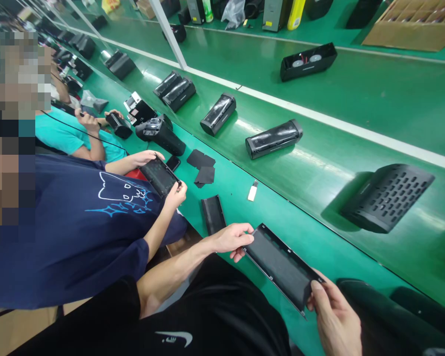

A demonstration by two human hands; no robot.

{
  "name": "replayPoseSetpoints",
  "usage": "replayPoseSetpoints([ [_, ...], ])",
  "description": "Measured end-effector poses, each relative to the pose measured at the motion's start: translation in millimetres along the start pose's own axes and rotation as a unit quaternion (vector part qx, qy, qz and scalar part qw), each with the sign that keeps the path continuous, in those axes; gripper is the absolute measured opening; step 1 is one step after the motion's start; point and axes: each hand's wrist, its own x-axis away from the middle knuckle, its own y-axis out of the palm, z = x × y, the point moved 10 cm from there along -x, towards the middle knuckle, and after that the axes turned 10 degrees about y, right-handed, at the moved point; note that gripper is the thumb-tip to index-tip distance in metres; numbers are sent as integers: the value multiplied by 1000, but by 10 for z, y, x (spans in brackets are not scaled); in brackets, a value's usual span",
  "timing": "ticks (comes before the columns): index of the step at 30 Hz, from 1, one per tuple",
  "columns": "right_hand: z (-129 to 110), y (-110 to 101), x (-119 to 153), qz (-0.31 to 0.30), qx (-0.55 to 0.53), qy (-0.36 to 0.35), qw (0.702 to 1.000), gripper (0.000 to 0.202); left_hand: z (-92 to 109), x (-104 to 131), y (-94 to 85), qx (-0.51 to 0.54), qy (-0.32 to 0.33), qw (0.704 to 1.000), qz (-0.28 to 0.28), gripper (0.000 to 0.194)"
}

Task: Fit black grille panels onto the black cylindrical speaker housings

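A black speaker grille panel [280, 264], long and shallow with small clips along its rims, is held up between my two hands above the green bench. My left hand [232, 240] pinches its far left end, thumb over the edge. At the near right end, my right hand [332, 309] grips the panel with the thumb on its inner face. The hollow inner side faces up toward me. Just beyond my left hand, another black panel [213, 213] lies on the bench. A small white-and-black piece [252, 191] rests farther up.
To my left, a co-worker in a navy shirt [77, 212] holds a similar panel [161, 175]. Black sheets [202, 165] lie on the bench. Along the green conveyor are speaker housings [389, 198], [274, 138]. Dark rounded items [371, 301] sit by my right hand.
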Motion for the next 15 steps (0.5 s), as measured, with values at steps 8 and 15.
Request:
replayPoseSetpoints([
  [8, 35, 9, -12, -2, -10, 0, 1000, 68, -70, -21, -9, 23, -1, 1000, -12, 36],
  [15, -20, 24, 19, 12, -13, 9, 1000, 74, -58, -45, -18, 39, 13, 999, -25, 36],
])
